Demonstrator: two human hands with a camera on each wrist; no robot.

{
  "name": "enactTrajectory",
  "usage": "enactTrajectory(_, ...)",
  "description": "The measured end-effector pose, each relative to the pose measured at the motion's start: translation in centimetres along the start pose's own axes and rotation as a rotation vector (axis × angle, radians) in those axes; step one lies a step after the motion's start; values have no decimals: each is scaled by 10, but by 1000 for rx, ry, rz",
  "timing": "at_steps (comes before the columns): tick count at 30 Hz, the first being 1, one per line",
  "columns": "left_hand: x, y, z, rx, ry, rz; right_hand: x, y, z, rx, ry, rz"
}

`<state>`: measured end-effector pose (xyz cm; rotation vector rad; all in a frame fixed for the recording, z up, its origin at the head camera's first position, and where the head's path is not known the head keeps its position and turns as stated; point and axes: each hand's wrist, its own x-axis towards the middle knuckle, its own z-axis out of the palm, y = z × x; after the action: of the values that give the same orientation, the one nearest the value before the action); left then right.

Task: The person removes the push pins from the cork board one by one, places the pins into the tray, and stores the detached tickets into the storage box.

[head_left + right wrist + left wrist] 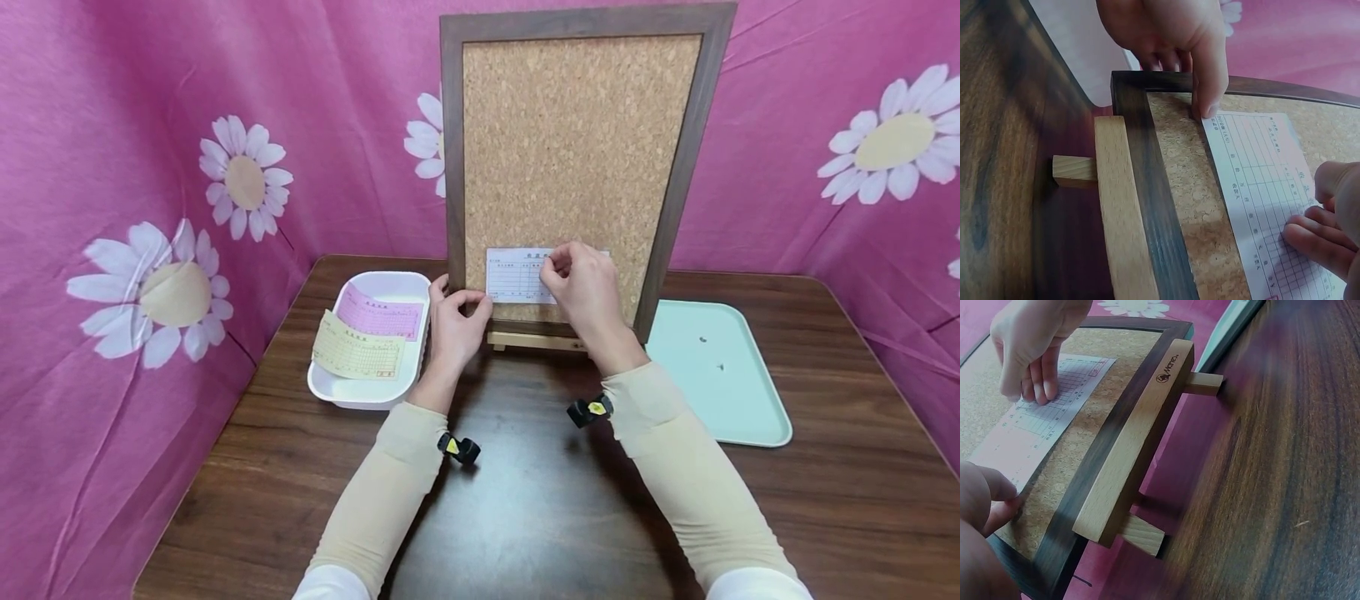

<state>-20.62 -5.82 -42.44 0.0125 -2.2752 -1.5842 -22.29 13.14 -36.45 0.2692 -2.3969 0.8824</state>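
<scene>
A white printed receipt slip (513, 275) lies flat against the lower part of the framed cork board (577, 142). My left hand (459, 323) has thumb and forefinger at the slip's lower left corner, pinching it there, and its other fingers reach round the frame's left edge. Over the slip's right half is my right hand (588, 287), thumb and forefinger tips together near the upper middle. In the right wrist view its other fingers (1319, 240) are bent against the paper (1254, 187). I cannot tell whether those right fingertips hold something small.
Left of the board stands a white plastic basin (322, 387) with a pink slip (378, 317) and a yellow slip (356, 350). At right lies a pale green tray (738, 408) bearing two tiny dark items (721, 367). A wooden easel ledge (1138, 437) supports the board.
</scene>
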Motion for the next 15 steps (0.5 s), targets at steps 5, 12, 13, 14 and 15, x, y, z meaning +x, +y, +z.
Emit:
enactTrajectory(5, 0, 0, -1, -37, 20, 20, -4, 5, -5, 51, 14, -10)
enactTrajectory(12, -2, 2, -4, -60, 23, 11, -8, 19, -11, 147, 58, -20)
enactTrajectory(13, -2, 2, -4, -65, 24, 7, -9, 22, -13, 165, 63, -19)
enactTrajectory(14, -3, 2, -5, -72, 26, 2, -10, 25, -14, 182, 67, -19)
enactTrajectory(15, -3, 2, -5, -79, 26, -1, -11, 28, -15, 197, 71, -16)
